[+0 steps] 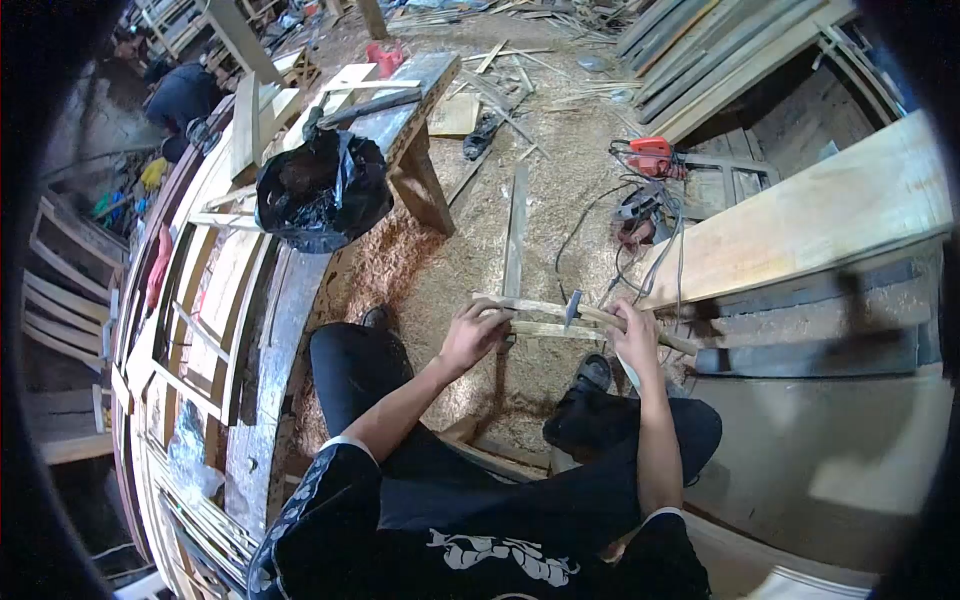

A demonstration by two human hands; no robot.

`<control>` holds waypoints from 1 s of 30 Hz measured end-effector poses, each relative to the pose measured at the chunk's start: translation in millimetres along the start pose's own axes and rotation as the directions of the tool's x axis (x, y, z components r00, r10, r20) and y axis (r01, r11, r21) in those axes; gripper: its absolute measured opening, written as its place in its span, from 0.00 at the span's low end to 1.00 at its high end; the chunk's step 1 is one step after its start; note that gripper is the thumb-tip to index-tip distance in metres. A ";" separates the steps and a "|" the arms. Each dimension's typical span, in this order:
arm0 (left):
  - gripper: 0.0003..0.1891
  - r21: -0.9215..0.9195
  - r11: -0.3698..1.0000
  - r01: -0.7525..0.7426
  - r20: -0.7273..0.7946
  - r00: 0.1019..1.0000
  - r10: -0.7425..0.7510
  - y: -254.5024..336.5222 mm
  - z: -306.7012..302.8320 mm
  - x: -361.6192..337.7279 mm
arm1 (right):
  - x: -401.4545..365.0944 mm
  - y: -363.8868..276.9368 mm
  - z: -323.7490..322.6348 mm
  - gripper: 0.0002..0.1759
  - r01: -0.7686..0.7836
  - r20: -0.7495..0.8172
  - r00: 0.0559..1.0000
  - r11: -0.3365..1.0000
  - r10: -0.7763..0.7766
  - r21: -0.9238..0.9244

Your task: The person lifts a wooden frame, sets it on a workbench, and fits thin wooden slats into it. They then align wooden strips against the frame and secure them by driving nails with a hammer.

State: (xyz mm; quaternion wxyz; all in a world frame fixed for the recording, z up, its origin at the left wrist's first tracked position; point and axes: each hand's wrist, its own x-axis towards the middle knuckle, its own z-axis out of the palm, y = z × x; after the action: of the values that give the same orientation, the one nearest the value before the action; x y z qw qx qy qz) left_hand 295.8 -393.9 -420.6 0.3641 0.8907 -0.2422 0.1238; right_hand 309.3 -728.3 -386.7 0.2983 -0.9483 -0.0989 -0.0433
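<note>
My left hand [475, 335] is closed on the left end of a pale wooden strip [535, 304], held over the floor in front of my knees. A second pale strip [555, 330] lies just below it. My right hand [636, 338] is wrapped round the wooden handle of a hammer [573, 308], whose dark metal head is at the strip's right part. The handle's butt sticks out to the right of my hand. My fingers partly hide the ends of both things.
A workbench [245, 380] with wooden frames and a black plastic bag [325, 190] stands at left. A wide board [800, 225] lies at right, near a red power tool [652, 157] and tangled cables. Shavings cover the floor [450, 270]. Another person [185, 98] is at the far left.
</note>
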 end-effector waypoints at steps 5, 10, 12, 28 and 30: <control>0.14 0.052 0.998 -0.029 -0.083 0.996 0.033 -0.4 -2.6 -7.5 | 2.2 0.0 -11.3 0.19 -0.051 0.035 0.998 0.999 0.051 0.017; 0.12 -0.155 0.978 0.142 -0.053 0.987 -0.152 -15.4 9.2 -15.3 | -6.2 15.1 -12.2 0.18 -0.058 0.029 0.998 0.998 0.058 -0.028; 0.11 -0.178 0.972 0.153 -0.046 0.985 -0.164 -15.5 9.0 -14.7 | -8.6 12.6 -19.8 0.19 -0.068 0.060 0.996 0.998 0.069 -0.014; 0.09 -0.221 0.963 0.154 -0.062 0.983 -0.171 -13.2 4.7 -13.4 | -4.0 -1.2 -9.0 0.18 -0.059 0.116 0.992 0.997 0.052 0.056; 0.09 -0.173 0.969 0.178 -0.024 0.982 -0.185 -12.8 4.7 -12.8 | -1.4 -10.0 4.5 0.17 -0.043 0.111 0.993 0.998 0.038 0.036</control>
State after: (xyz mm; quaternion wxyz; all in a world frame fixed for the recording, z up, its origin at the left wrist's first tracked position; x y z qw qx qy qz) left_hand 291.7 -385.0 -436.5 0.4536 0.8720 -0.1621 0.0868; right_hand 305.9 -717.9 -385.0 0.3116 -0.9451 -0.0967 0.0169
